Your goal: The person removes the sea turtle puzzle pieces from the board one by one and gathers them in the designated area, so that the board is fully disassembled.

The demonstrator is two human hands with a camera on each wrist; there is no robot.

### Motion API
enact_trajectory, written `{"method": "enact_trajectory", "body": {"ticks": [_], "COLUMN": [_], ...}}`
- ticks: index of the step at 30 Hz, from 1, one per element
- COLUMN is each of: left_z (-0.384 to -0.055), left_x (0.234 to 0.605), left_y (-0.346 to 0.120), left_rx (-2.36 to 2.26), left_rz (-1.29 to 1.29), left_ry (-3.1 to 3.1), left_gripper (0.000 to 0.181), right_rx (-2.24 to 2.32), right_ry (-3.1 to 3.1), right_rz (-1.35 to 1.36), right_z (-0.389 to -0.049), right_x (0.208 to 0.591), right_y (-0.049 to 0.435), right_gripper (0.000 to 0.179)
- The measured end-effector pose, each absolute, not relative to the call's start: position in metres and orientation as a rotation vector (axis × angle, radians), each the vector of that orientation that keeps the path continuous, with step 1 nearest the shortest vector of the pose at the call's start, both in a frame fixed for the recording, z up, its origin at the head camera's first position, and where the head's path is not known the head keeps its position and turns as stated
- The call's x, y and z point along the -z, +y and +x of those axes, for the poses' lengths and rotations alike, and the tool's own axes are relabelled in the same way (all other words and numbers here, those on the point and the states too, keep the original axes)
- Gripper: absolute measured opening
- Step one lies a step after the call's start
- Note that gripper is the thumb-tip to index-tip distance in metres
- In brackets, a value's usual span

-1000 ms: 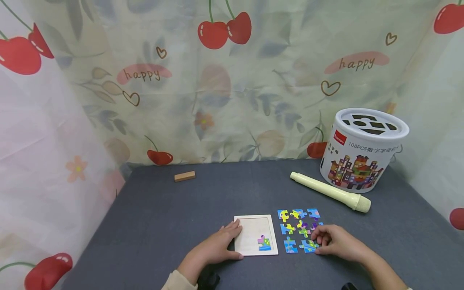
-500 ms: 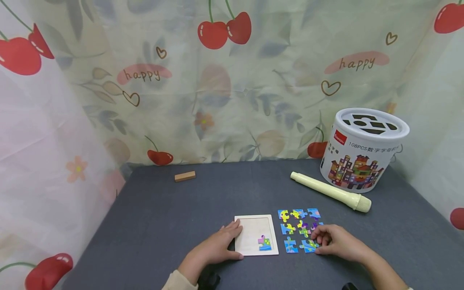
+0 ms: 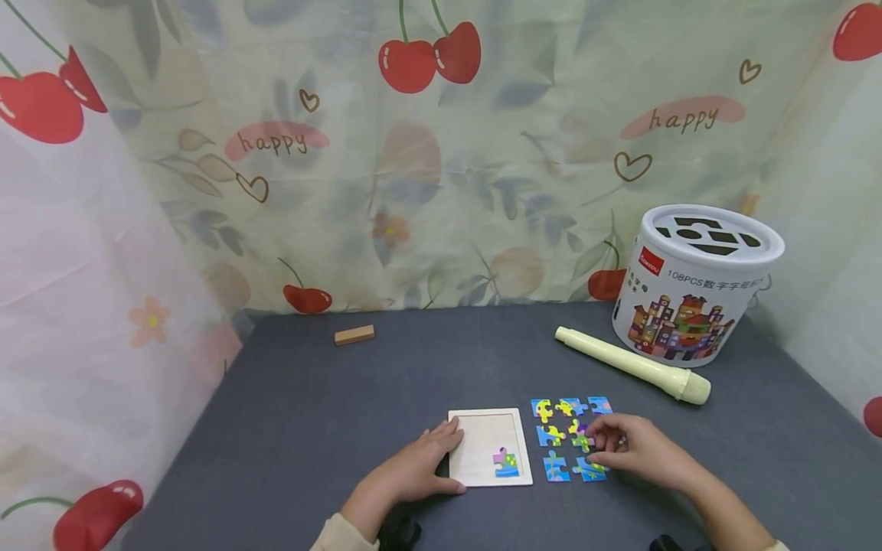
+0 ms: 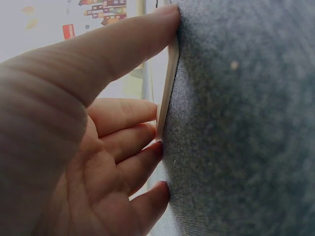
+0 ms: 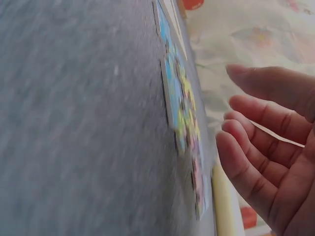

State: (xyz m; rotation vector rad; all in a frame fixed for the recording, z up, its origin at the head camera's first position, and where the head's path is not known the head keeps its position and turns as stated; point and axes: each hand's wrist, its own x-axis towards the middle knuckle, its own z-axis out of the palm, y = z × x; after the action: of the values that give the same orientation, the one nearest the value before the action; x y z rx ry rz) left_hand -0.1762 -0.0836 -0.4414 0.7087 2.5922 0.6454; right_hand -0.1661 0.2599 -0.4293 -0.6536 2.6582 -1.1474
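Note:
A light wooden puzzle tray [image 3: 482, 448] lies on the dark table, with one puzzle piece [image 3: 507, 464] at its lower right inside. My left hand [image 3: 412, 467] rests against the tray's left side, thumb at the near left corner and fingers extended along the edge. In the left wrist view that thumb [image 4: 123, 44] touches the tray's rim [image 4: 167, 91]. My right hand [image 3: 637, 444] hovers over the right side of the loose puzzle pieces [image 3: 556, 468], hiding some. Its fingers [image 5: 236, 157] are loosely bent, nothing between them and the thumb, apart from the pieces [image 5: 172, 93].
A cream toy microphone [image 3: 630, 363] lies behind the pieces. Behind it stands a white block bucket [image 3: 689, 306] with a shape-slot lid. A small wooden block [image 3: 354, 335] lies at the back left. Patterned cloth [image 3: 441, 153] hangs around the table.
My right hand has risen slightly from the lower right piece and shifted a little away from me. My left hand stays at the tray. The head view has shifted slightly.

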Motion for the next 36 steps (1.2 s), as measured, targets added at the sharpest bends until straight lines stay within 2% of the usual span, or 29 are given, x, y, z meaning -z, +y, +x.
{"method": "enact_trajectory", "body": {"ticks": [12,25,36], "left_z": [-0.177,-0.177,-0.175], "left_x": [0.442,0.442,0.442], "left_y": [-0.083,-0.084,-0.086], "left_rx": [-0.645,-0.638,-0.648], "left_rz": [0.705,0.722,0.782], "left_ry": [2.589,2.599,2.622], "left_gripper": [0.08,0.079,0.077], "right_rx": [1.198,1.081,0.97], "right_ry": [2.479,2.451,2.492], "right_rz": [-0.773,-0.821,-0.885], "right_z": [-0.181,-0.2,-0.201], "right_x": [0.422,0.424,0.425], "right_y": [0.221,0.179,0.156], "right_gripper": [0.035,0.032,0.026]}}
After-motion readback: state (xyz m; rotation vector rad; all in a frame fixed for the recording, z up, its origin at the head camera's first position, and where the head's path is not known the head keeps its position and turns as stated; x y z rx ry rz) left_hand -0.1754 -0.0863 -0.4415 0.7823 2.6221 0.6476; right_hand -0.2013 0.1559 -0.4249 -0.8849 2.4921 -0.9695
